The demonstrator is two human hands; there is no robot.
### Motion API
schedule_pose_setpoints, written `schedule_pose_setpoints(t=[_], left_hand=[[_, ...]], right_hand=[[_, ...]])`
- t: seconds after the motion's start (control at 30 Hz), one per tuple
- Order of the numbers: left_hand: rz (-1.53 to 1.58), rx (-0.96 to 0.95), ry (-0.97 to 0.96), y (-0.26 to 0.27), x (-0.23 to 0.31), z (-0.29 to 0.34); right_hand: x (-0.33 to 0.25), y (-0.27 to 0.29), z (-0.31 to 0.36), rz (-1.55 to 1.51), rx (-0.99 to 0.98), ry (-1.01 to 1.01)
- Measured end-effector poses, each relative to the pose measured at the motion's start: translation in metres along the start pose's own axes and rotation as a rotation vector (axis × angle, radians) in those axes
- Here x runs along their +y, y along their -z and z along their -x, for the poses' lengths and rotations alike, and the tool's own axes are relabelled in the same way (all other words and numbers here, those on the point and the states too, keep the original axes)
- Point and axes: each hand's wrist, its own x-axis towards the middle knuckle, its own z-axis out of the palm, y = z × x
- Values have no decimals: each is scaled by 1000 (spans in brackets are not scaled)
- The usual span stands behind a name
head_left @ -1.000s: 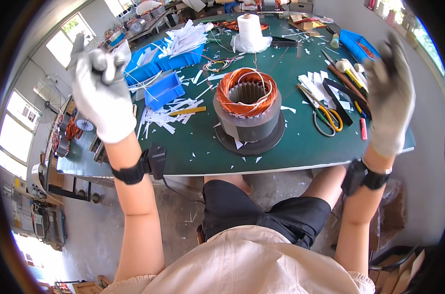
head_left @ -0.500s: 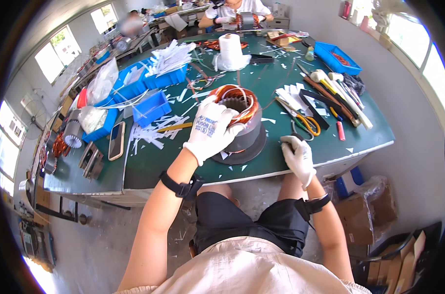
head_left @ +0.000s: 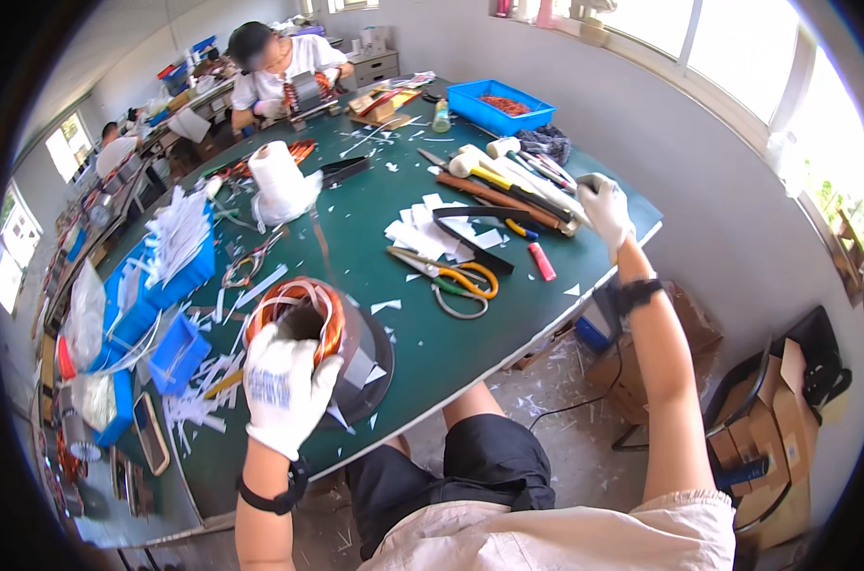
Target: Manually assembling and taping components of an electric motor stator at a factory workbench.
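A motor stator (head_left: 357, 328) with copper windings and a grey core stands on a round dark base near the table's front edge. My left hand (head_left: 284, 385), in a white glove, closes over the near left rim of its windings; part of the fingers is hidden. White cord or tape lies over the copper coil. Out to the right, my gloved right hand (head_left: 606, 214) has its fingers curled beside the near ends of a group of long tools. Among these are a white-headed mallet (head_left: 465, 164) and a brown stick (head_left: 508, 202). Whatever those fingers hold does not show.
Orange-handled scissors (head_left: 470, 279), a red-pink marker (head_left: 541, 262) and white paper pieces (head_left: 422, 228) lie mid-table. Blue bins (head_left: 179, 354) with paper strips stand left. A thread cone (head_left: 281, 176) and blue tray (head_left: 494, 112) are farther back. A co-worker (head_left: 294, 71) handles another stator across the table.
My view has swung to the right. My right hand has moved from the table's front edge out to the long tools; my left hand stays on the stator.
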Motion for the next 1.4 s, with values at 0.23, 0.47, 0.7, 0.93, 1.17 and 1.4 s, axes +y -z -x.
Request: schedule_pose_setpoints(t=[0.23,0.47,0.7,0.93,1.17,1.4], left_hand=[[-151,5,237,-19,25,-9],[-225,16,302,-27,36,-22],[-289,-8,412,-29,46,-23],[-282,51,465,-37,48,-32],[206,381,197,-8,77,-11],[620,200,340,-10,101,28]], right_hand=[[93,-69,-106,332,-329,-38],[107,-99,-128,481,-370,-113],[15,-34,-28,-1135,-322,-258],[-87,-4,133,-1523,-261,-504],[-151,-8,216,-1698,-811,-294],[-168,-19,251,-1672,-939,-191]])
